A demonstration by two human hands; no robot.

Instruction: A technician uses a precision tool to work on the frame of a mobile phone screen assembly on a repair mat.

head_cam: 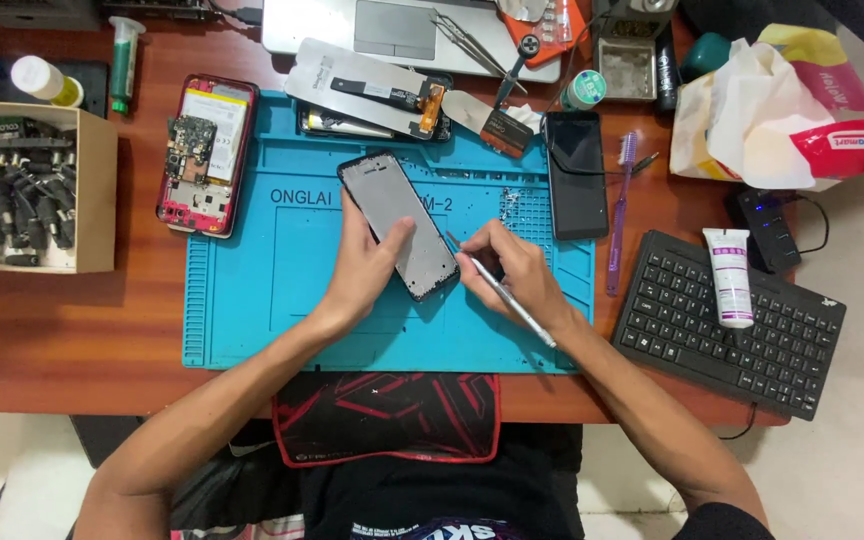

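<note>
My left hand (364,262) holds a grey phone frame (392,210) tilted on the blue repair mat (252,290), thumb laid across its face. My right hand (514,268) grips a thin silver metal tool (508,297) like a pen, its tip close to the frame's right edge. An opened red phone (206,155) with bare circuit board and battery lies at the mat's upper left. A black phone (576,172) lies at the mat's upper right.
A black keyboard (692,330) carrying a white tube (730,275) sits right. A cardboard box (97,190) of black parts stands left. A laptop (392,30), tweezers, a purple toothbrush (620,210), phone parts and a plastic bag (772,110) crowd the back.
</note>
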